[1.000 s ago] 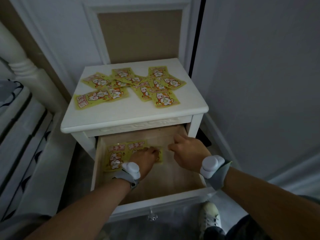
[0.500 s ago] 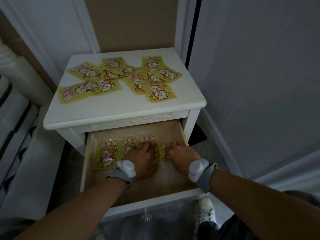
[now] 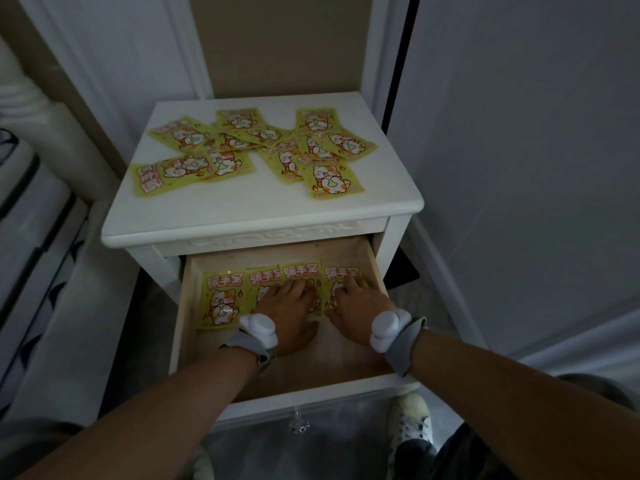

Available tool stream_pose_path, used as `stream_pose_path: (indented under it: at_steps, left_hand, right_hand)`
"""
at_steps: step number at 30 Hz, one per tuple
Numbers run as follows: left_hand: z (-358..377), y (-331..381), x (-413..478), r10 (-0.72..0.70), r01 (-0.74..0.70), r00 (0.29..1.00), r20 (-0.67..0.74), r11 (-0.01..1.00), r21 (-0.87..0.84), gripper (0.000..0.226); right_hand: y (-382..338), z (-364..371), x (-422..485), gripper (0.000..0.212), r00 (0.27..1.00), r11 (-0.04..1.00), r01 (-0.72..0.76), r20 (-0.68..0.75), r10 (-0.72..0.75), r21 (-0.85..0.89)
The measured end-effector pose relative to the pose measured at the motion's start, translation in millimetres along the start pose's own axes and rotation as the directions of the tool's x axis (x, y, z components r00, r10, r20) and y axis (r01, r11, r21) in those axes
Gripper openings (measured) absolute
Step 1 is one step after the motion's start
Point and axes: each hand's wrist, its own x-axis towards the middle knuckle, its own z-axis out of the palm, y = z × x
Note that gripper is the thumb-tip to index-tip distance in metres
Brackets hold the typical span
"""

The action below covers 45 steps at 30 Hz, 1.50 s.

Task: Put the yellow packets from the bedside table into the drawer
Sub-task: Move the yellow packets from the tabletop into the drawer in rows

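Four yellow packets lie in a row along the back of the open drawer (image 3: 375, 268), seen from the head camera. The left hand (image 3: 289, 308) rests palm down on the two middle ones, the second packet (image 3: 262, 282) and the third packet (image 3: 302, 271), its grip flat and spread, closed on nothing. Just to the right of it, the right hand (image 3: 358, 303) presses flat on the rightmost packet (image 3: 342, 273), fingers stretched out, likewise with nothing clasped. The two hands sit close beside each other, not touching. To the left of the left hand the leftmost packet (image 3: 221, 301) lies uncovered, its cat print and red characters plain to read. The wooden drawer floor nearer than both hands is bare. Each wrist wears a grey band with a white knob: the left wristband (image 3: 258, 329) and the right wristband (image 3: 388, 323).

Beyond and above the hands, the white bench (image 3: 263, 209) carries a scattered heap of yellow packets (image 3: 256, 147), many overlapping. The nearest of these, a single packet (image 3: 332, 180), lies beyond the right hand. Below the drawer front, a clear knob (image 3: 298, 425) hangs, and a white shoe (image 3: 410, 422) shows on the floor beneath the right forearm.
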Motion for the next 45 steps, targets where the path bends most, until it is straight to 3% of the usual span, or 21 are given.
stream_pose_path:
  at_steps: [5, 15, 21, 31, 40, 43, 45]
  left_hand:
    - [-0.7, -0.1, -0.6, -0.002, 0.002, 1.0, 0.029, 1.0, -0.001, 0.069]
    - [-2.8, 2.0, -2.9, -0.016, 0.016, 0.999, 0.05, 1.0, 0.001, 0.072]
    - [-1.1, 0.1, -3.0, -0.022, 0.023, 0.997, 0.074, 1.0, -0.014, 0.075]
    - [-10.2, -4.3, -8.8, -0.02, 0.022, 0.999, 0.041, 0.998, -0.062, 0.071]
    - [-63.2, -18.8, -24.5, -0.077, 0.069, 0.991, -0.109, 0.994, -0.08, 0.069]
    - [-81.1, -25.4, -30.3, -0.061, 0.039, 0.968, -0.243, 0.995, -0.094, 0.061]
    - [-98.1, -31.4, -34.4, -0.042, 0.028, 0.933, -0.358, 0.999, -0.045, 0.047]
  right_hand:
    - [-0.2, 0.5, 0.1, 0.061, 0.999, 0.99, 0.019, 0.045, -0.026, 0.138]
    - [-6.1, -1.9, 0.9, 0.065, 0.999, 0.999, -0.042, 0.029, 0.042, -0.012]
    - [-0.6, -0.4, 4.0, 0.077, 0.995, 0.998, -0.039, 0.097, 0.034, 0.048]
    - [-2.0, 2.7, 6.1, 0.077, 0.994, 0.996, -0.073, 0.082, 0.07, 0.042]
    - [-9.1, -30.2, -4.5, 0.068, 0.985, 0.985, 0.11, -0.148, -0.089, 0.136]
    - [-22.5, -51.7, -8.3, 0.05, 0.919, 0.963, 0.258, -0.327, -0.219, 0.079]
    - [-32.4, -68.3, -11.2, 0.039, 0.833, 0.937, 0.348, -0.465, -0.299, 0.021]
